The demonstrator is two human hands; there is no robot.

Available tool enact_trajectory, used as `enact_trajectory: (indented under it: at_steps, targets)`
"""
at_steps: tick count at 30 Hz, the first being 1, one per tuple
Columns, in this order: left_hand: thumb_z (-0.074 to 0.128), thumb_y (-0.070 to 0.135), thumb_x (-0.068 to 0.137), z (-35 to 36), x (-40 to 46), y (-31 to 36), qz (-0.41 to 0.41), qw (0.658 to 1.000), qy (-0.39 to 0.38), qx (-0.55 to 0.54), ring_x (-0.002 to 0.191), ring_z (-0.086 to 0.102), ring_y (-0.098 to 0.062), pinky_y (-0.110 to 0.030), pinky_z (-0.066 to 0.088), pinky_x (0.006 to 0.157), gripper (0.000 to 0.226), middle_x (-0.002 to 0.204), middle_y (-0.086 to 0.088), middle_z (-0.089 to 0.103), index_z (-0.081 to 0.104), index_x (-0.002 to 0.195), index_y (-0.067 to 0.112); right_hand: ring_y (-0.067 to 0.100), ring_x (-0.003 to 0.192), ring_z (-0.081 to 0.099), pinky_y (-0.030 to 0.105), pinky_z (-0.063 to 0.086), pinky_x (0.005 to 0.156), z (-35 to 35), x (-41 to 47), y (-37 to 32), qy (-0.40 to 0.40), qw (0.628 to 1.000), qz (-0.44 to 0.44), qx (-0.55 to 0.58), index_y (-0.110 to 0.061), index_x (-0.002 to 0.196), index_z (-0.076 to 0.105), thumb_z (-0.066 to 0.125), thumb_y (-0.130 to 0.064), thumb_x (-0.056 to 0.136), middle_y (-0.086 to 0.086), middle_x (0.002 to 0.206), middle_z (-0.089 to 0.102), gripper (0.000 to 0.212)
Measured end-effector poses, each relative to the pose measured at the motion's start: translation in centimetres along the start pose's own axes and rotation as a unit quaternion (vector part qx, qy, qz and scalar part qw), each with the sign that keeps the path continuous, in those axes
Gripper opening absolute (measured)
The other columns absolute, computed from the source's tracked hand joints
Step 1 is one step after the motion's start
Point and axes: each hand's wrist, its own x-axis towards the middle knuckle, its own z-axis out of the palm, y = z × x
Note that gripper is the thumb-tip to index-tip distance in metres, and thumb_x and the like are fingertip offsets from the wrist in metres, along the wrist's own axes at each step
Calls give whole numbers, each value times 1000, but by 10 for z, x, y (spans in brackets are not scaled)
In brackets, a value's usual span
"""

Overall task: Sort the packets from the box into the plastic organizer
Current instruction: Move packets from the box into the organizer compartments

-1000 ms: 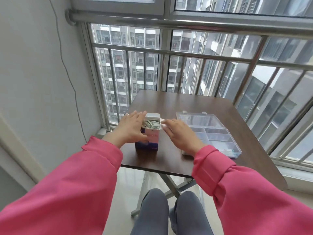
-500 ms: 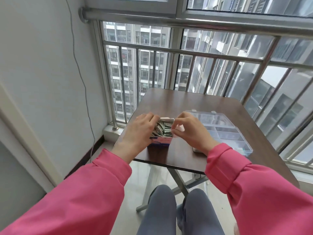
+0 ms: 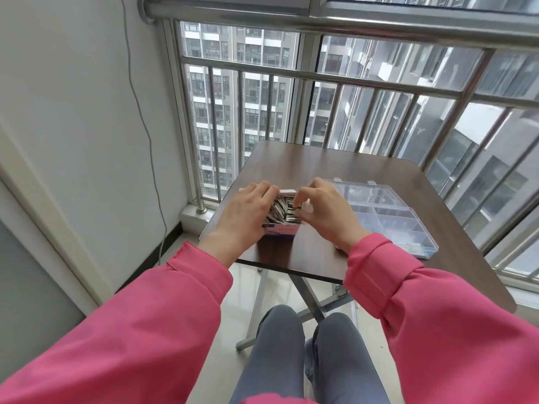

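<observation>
Right now your left hand (image 3: 245, 212) grips the left side of the open box (image 3: 281, 228) near the table's (image 3: 335, 170) front edge, while your right hand (image 3: 322, 212) has fingertips curled into the packets (image 3: 281, 211), pinching them. Just right of it lies the plastic organizer (image 3: 388, 217), lid open.

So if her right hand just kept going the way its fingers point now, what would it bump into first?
Most likely the silvery packets packed in the small open cardboard box. The right hand curls its fingertips down and leftward over the box's opening, already at or touching the packets; exact contact is hard to judge.
</observation>
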Motion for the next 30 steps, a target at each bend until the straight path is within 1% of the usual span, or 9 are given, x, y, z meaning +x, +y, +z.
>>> enact_trajectory:
  at_steps: [2,5,10,14,17,20,23,26,30]
  targets:
    - [79,16,67,0,0,-1,3,1000,4,3,110,49,-27,-40,41,94,63,116,-5,52,50,123,14,26,95,51,38,44,79,-1,-1,0,-1,1000,-5,9,-14,91,68,63,-20,86,8,97,54,10]
    - [82,15,62,1,-1,-1,12,1000,19,9,103,53,-30,-42,45,87,64,111,-7,55,53,118,12,24,99,48,39,43,84,-1,-3,-1,-38,999,-13,-25,-15,95,68,66,-24,85,5,103,55,14]
    - [85,15,57,1,-3,-1,21,999,36,12,97,55,-31,-42,48,81,64,105,-8,57,55,114,10,24,99,49,41,45,84,4,-3,-4,-25,999,-13,-44,-15,95,71,63,-25,87,5,103,58,15]
    - [84,14,60,0,-2,0,18,999,34,9,100,55,-31,-43,47,83,62,107,-8,57,55,114,10,23,100,49,40,44,86,-2,1,-4,-73,997,-12,-38,-16,98,71,70,-29,81,6,106,59,21]
    - [82,14,62,-1,-2,2,14,999,26,12,102,53,-30,-41,44,85,61,109,-8,55,54,117,10,25,104,50,39,45,85,-5,3,-7,-83,993,-26,-84,-16,103,69,68,-26,83,6,108,59,23]
    - [82,12,62,0,-2,2,12,1000,24,14,101,53,-31,-42,45,83,61,108,-8,55,54,116,10,24,104,51,34,41,80,-5,3,-11,-66,987,-40,-138,-15,101,69,62,-24,86,4,106,58,19]
    - [81,9,60,0,-3,2,12,999,24,19,100,53,-31,-43,47,83,62,107,-7,55,54,115,10,25,96,54,32,34,72,2,3,-13,-21,979,-62,-193,-11,91,67,50,-15,90,4,98,60,18]
    - [80,10,63,0,-2,3,7,1000,16,19,103,51,-29,-41,44,86,60,110,-6,54,52,117,12,30,91,57,35,35,69,6,4,-14,8,977,-80,-196,-6,86,66,48,-7,88,9,93,62,18]
    - [79,14,67,0,-2,2,4,1000,15,20,105,49,-28,-37,40,89,60,113,-6,52,51,119,12,27,98,53,33,34,69,6,6,-13,2,985,-51,-167,-6,98,58,47,-20,93,9,103,57,19]
